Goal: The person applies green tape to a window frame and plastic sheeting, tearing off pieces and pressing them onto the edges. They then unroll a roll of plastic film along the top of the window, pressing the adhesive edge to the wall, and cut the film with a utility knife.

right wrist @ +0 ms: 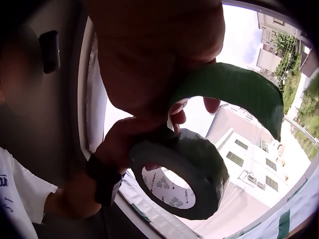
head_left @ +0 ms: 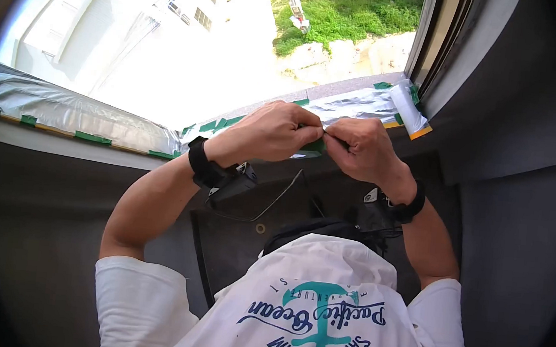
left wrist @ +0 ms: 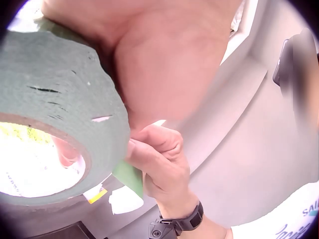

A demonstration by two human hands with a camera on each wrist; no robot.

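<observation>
My left hand (head_left: 272, 130) grips a thick roll of green tape (left wrist: 60, 74) with a white printed core. Against it, fingertips nearly meeting, my right hand (head_left: 366, 151) pinches a strip of green tape (right wrist: 239, 89). That strip curves outward from the right fingers in the right wrist view. In the head view the hands cover most of the roll. Both hands are raised before the window ledge, where silvery plastic film (head_left: 353, 111) is held along its edges by green tape pieces (head_left: 94, 137).
A white roll with a yellow edge (head_left: 410, 112) lies at the ledge's right end. The window frame (head_left: 434, 48) rises beside it; pale buildings (head_left: 145, 30) and greenery (head_left: 358, 15) show outside. Each wrist carries a strapped camera, and a black cable (head_left: 268, 206) hangs below the hands.
</observation>
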